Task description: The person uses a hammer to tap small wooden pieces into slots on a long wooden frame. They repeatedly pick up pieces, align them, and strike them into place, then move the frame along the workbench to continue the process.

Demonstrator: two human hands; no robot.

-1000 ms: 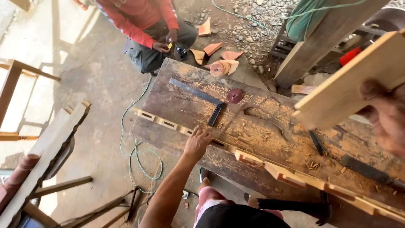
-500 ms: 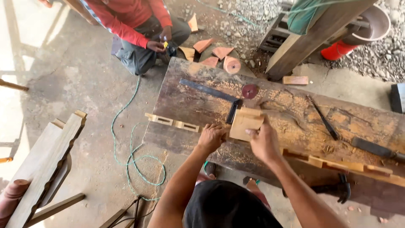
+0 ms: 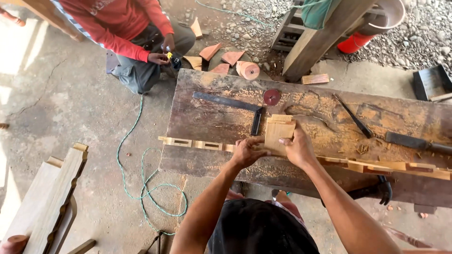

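Note:
A pale wooden board with tenon cuts at its end lies on the dusty workbench. My left hand grips its near left edge and my right hand grips its near right edge. A long mortised rail runs along the bench's front edge just below my hands. A dark metal square lies just left of the board, and a round reddish disc sits beyond it.
Chisels lie on the bench to the right. Another person in a red top crouches at the far left among wood offcuts. A green cord loops on the floor. Carved planks lean at lower left.
The board came down from my raised right hand onto the bench. Both hands have closed on its near edges and the view has moved closer.

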